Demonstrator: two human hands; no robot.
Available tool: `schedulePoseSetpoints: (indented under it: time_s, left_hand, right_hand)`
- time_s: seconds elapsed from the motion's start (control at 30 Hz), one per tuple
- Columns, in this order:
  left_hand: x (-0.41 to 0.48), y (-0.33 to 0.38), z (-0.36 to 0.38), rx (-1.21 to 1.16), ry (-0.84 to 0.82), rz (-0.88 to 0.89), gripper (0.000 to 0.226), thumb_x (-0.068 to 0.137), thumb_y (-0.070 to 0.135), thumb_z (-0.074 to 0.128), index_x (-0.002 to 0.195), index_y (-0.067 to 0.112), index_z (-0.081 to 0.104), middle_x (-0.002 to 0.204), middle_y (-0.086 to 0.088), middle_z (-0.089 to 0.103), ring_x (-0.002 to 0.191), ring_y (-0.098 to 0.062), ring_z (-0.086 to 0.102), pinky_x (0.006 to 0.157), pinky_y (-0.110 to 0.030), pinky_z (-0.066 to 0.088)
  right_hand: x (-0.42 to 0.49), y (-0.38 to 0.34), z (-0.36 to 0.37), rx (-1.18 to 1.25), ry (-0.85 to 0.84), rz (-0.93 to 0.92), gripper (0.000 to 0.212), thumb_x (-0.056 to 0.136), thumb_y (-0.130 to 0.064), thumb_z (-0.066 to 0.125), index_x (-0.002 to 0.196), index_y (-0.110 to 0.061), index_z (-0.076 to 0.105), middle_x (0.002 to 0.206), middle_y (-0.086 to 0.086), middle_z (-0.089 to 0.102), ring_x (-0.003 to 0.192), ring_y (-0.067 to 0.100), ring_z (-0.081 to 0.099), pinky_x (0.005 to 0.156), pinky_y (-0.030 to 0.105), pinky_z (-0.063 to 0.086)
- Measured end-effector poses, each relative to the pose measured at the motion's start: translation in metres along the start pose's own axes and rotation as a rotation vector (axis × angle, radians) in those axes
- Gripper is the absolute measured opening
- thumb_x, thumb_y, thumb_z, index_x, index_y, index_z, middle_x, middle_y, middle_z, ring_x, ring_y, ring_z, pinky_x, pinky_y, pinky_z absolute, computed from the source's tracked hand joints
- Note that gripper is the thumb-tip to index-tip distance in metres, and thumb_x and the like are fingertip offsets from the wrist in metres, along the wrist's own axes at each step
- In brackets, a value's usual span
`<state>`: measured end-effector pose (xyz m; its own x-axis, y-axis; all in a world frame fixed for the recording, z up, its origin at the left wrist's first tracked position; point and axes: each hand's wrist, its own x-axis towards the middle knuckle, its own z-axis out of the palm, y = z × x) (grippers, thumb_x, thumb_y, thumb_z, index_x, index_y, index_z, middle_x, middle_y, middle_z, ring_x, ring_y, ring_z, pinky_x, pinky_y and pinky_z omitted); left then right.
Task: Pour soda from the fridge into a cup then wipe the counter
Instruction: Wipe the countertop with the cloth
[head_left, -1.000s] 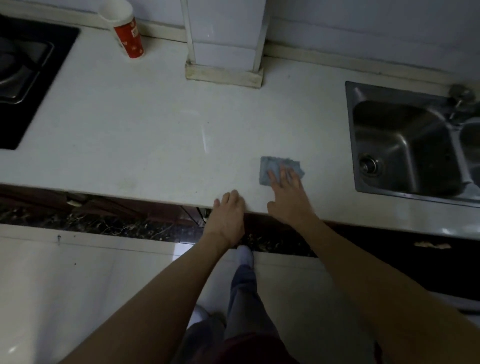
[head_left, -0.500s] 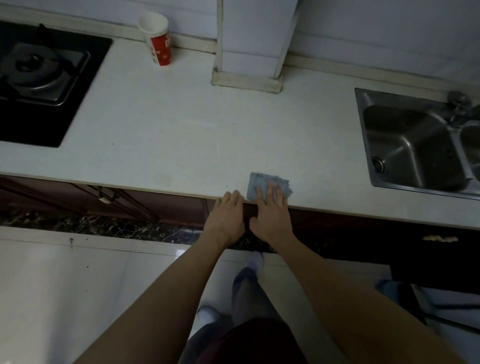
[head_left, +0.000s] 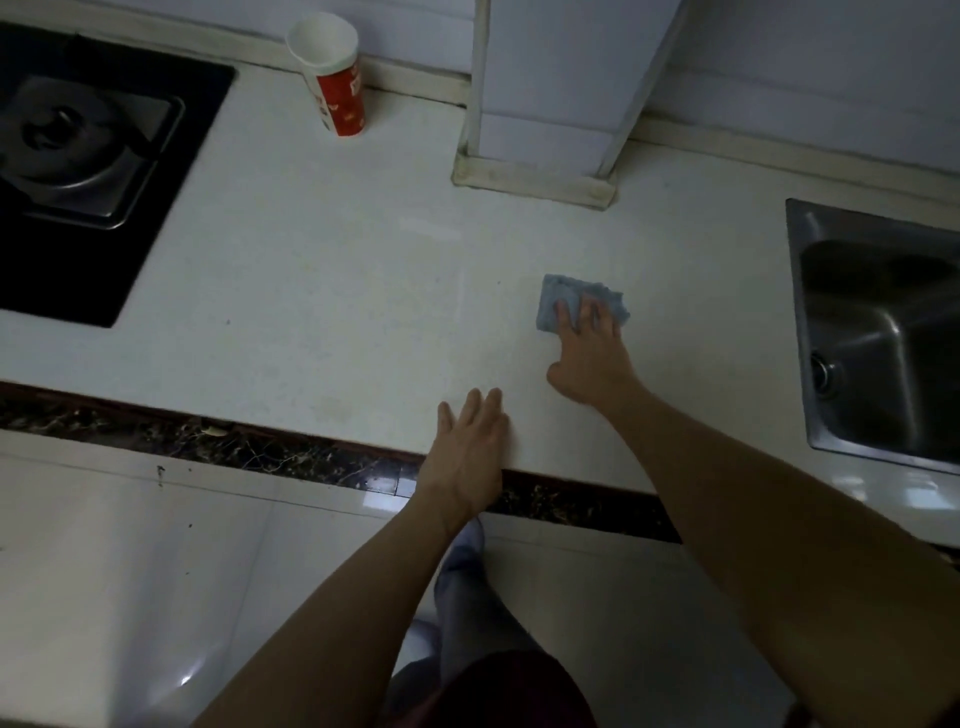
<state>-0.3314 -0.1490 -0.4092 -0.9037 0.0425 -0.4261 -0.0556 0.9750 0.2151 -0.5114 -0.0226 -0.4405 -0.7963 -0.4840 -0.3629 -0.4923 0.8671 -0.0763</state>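
A small blue-grey cloth (head_left: 563, 296) lies flat on the white counter (head_left: 322, 270), right of its middle. My right hand (head_left: 589, 353) presses on the cloth with straight fingers that cover its near half. My left hand (head_left: 470, 447) rests flat on the counter's front edge, fingers straight, holding nothing. A red and white paper cup (head_left: 335, 78) stands upright at the back of the counter, near the wall; its contents do not show.
A black gas hob (head_left: 88, 156) fills the counter's left end. A steel sink (head_left: 883, 332) is set in at the right. A white column base (head_left: 540, 171) stands at the back middle. Below the edge are pale floor tiles and my legs.
My right hand has slid the cloth from the counter's front edge away from me and a little to the right. My left hand stays on the edge. The camera has moved closer.
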Motion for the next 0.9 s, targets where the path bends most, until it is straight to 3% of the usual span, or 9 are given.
schedulePoseSetpoints:
  time_s: [0.2, 0.33, 0.57, 0.77, 0.9]
  left_hand:
    - [0.020, -0.020, -0.021, -0.040, -0.007, -0.079, 0.060, 0.094, 0.007, 0.043, 0.150, 0.006, 0.024, 0.162, -0.014, 0.008, 0.148, -0.031, 0.012, 0.119, -0.053, 0.016]
    - [0.028, -0.019, -0.027, -0.039, -0.068, -0.095, 0.058, 0.095, 0.019, 0.046, 0.148, 0.006, 0.029, 0.160, -0.015, 0.013, 0.145, -0.031, 0.019, 0.118, -0.053, 0.020]
    - [0.030, -0.019, -0.042, -0.067, -0.213, -0.084, 0.066, 0.096, 0.030, 0.044, 0.152, 0.005, 0.019, 0.162, -0.015, 0.007, 0.149, -0.032, 0.007, 0.120, -0.055, 0.013]
    - [0.034, -0.026, -0.055, -0.166, -0.241, -0.079, 0.062, 0.091, 0.022, 0.052, 0.147, 0.005, 0.033, 0.159, -0.013, 0.018, 0.147, -0.026, 0.010, 0.119, -0.054, 0.016]
    - [0.034, -0.026, -0.053, -0.191, -0.257, -0.105, 0.067, 0.091, 0.020, 0.054, 0.151, 0.006, 0.027, 0.161, -0.012, 0.013, 0.149, -0.026, 0.005, 0.121, -0.053, 0.012]
  right_hand:
    - [0.083, 0.027, -0.038, 0.014, -0.058, 0.029, 0.086, 0.090, -0.035, 0.052, 0.154, -0.017, -0.003, 0.159, 0.018, -0.010, 0.146, 0.038, -0.010, 0.119, 0.053, 0.008]
    - [0.115, 0.024, -0.052, 0.060, -0.009, 0.087, 0.083, 0.088, -0.033, 0.052, 0.154, -0.018, 0.003, 0.159, 0.017, 0.001, 0.146, 0.038, -0.003, 0.119, 0.052, 0.010]
    - [0.135, -0.032, -0.058, 0.061, 0.015, 0.211, 0.086, 0.086, -0.043, 0.048, 0.153, -0.015, 0.003, 0.158, 0.022, 0.002, 0.144, 0.042, 0.002, 0.117, 0.055, 0.008]
    - [0.153, -0.094, -0.062, 0.007, 0.024, 0.038, 0.088, 0.084, -0.047, 0.050, 0.153, -0.015, 0.005, 0.159, 0.022, -0.001, 0.145, 0.040, -0.001, 0.117, 0.055, 0.007]
    - [0.157, -0.121, -0.057, -0.078, 0.013, -0.195, 0.090, 0.084, -0.045, 0.053, 0.154, -0.018, 0.004, 0.160, 0.020, -0.003, 0.146, 0.038, -0.003, 0.118, 0.055, 0.005]
